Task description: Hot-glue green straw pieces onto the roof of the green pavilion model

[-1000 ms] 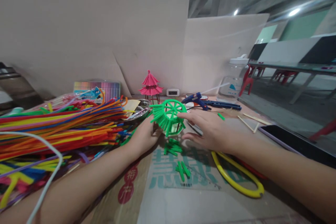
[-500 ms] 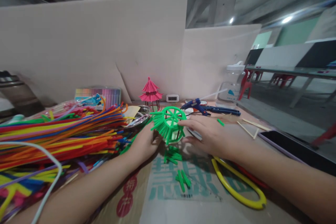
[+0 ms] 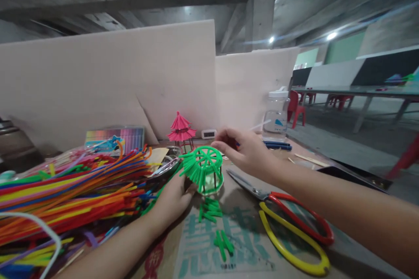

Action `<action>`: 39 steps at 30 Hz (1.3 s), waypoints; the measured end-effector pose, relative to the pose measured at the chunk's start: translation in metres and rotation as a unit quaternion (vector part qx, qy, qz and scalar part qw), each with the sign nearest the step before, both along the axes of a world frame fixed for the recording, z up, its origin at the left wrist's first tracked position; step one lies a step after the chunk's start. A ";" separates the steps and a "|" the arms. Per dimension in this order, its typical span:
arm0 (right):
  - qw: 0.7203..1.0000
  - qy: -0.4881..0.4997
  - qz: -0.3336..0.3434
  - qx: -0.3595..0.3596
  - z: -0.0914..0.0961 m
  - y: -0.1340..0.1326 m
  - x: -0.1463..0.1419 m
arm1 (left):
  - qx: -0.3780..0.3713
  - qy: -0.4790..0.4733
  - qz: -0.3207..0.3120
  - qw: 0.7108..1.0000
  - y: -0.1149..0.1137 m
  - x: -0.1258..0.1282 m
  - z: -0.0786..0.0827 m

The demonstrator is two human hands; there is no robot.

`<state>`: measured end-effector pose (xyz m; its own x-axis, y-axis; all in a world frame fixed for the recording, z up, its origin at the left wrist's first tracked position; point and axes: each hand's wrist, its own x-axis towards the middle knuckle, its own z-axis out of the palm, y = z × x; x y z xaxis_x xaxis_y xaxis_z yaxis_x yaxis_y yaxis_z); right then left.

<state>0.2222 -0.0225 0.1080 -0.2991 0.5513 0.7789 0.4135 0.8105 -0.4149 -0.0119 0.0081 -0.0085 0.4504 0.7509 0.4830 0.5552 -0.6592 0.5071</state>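
Observation:
A small model pavilion (image 3: 209, 159) has a round spoked top of green pipe-cleaner pieces, a partly fringed eave, brown posts and a pale base. My left hand (image 3: 175, 194) grips its left side, the fingertips hidden behind it. My right hand (image 3: 245, 150) is raised just beyond the model's upper right rim, thumb and fingers curled together; whatever they hold is hidden. A bit of blue shows behind these fingers. Short green pipe-cleaner pieces (image 3: 211, 210) lie in two small piles before the model. Scissors (image 3: 252, 189) with red and yellow handles lie beneath my right forearm.
Bundles of coloured pipe cleaners (image 3: 81, 183) fill the left side. Behind stand a pink pagoda model (image 3: 181, 130), a small digital clock (image 3: 208, 134), a box of markers (image 3: 114, 139) and a clear water bottle (image 3: 276, 115). A metal bowl (image 3: 168, 163) sits left of the model.
My right hand has moved from the model's right side up and away to its far rim, and its fingers have closed. The scissors are more exposed. The camera view has tilted up.

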 end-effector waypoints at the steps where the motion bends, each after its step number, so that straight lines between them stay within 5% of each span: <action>1: 1.000 0.003 0.006 0.019 0.003 0.001 0.001 | 0.003 0.002 0.002 1.000 0.000 0.000 0.000; 6: 0.999 -0.024 0.009 0.036 0.010 0.004 0.004 | 0.006 0.009 0.006 1.000 -0.003 0.002 0.004; 11: 0.995 0.005 -0.097 0.023 -0.055 -0.008 0.009 | 0.036 0.002 0.002 0.999 -0.009 0.005 0.009; 15: 0.984 -0.106 -0.067 0.123 -0.090 -0.021 0.014 | 0.062 0.010 0.007 0.998 -0.008 0.004 0.008; 39: 0.975 -0.155 -0.067 0.144 -0.089 -0.022 0.011 | 0.077 0.021 -0.015 0.997 -0.010 0.008 0.014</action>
